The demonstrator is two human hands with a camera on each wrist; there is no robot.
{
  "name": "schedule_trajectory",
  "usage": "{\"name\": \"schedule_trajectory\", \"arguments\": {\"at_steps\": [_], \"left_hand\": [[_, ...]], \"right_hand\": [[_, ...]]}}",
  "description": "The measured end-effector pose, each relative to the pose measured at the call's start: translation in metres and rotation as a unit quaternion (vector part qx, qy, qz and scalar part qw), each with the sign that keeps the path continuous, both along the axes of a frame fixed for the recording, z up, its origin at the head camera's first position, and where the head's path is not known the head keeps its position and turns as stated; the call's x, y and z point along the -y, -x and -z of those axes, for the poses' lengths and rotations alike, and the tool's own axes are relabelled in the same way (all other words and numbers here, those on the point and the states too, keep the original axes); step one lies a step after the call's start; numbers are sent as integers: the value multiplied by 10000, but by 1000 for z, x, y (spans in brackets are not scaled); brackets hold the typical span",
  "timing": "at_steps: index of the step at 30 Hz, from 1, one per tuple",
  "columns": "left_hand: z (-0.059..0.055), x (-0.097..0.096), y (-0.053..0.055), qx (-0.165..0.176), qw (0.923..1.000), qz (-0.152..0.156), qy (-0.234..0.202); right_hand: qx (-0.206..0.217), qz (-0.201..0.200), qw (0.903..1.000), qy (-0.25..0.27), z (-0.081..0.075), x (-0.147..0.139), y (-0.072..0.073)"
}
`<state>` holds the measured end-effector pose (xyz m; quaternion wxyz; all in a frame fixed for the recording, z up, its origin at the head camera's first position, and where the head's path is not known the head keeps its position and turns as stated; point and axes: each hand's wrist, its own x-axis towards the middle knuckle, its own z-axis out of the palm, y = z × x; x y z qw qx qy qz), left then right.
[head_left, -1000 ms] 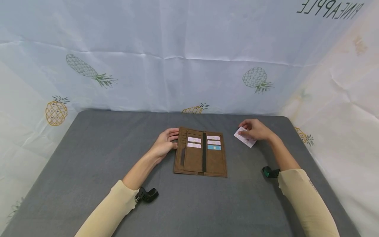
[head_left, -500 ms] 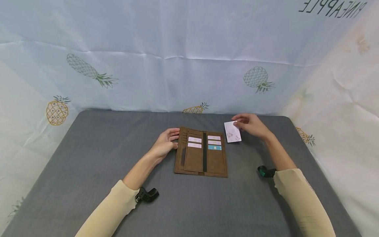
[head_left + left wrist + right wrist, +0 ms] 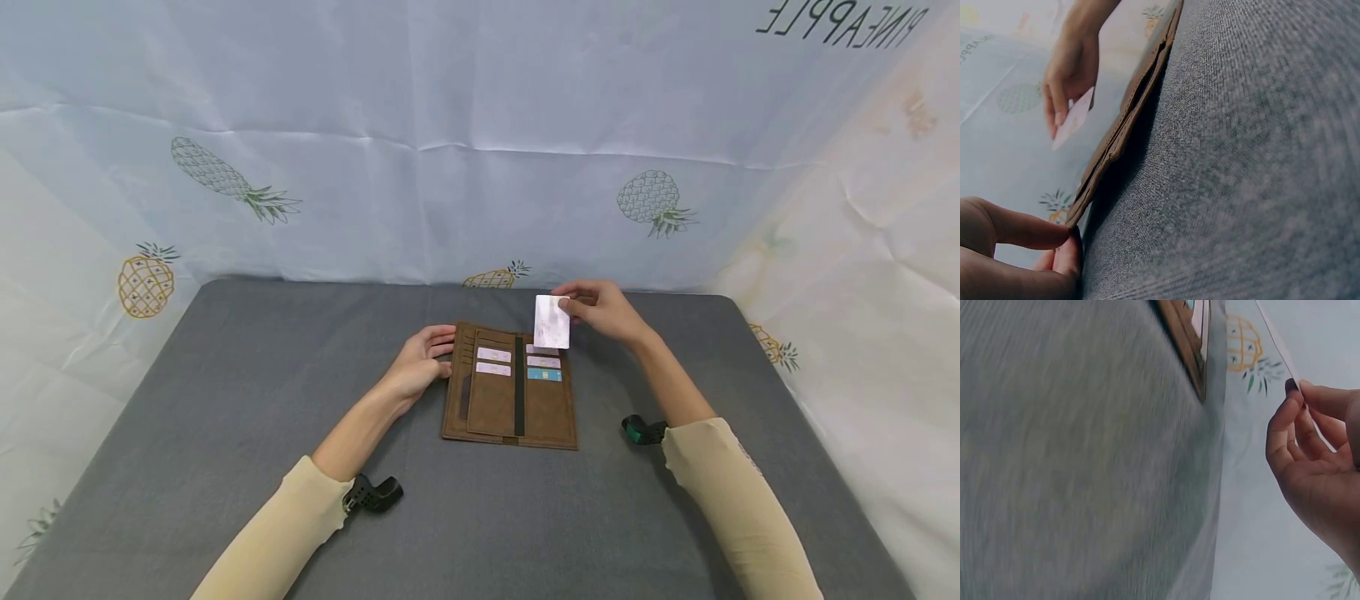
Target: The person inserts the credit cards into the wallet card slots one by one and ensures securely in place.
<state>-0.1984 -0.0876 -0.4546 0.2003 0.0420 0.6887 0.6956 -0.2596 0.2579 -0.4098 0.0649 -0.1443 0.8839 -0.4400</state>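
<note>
A brown wallet (image 3: 551,417) lies spread open on the grey table, with several cards showing in its slots, among them a blue card (image 3: 544,375) on the right half. My left hand (image 3: 414,362) pinches the wallet's left edge between thumb and fingers, as the left wrist view shows. Above the wallet's upper right part, a pale pinkish card (image 3: 552,322) is held up, pinched by one edge in my right hand (image 3: 603,311). The card covers part of the top right slot. In the right wrist view the card (image 3: 1279,347) appears edge-on.
The grey table (image 3: 300,358) extends around the wallet. A white pineapple-print cloth (image 3: 420,208) hangs behind the table and along its sides. A black wrist device (image 3: 372,493) sits by the left sleeve, another (image 3: 643,430) by the right.
My right hand has carried the card leftward, from the table area right of the wallet to above its right half; the card has turned more upright. The left hand and wallet stay put.
</note>
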Motion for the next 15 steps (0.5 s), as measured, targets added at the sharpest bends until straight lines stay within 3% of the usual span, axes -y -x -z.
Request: {"name": "schedule_trajectory", "arguments": {"at_steps": [15], "left_hand": [[0, 0, 0, -5, 10000, -6, -33]], "right_hand": [[-187, -276, 9989, 340, 6, 43, 10]]}}
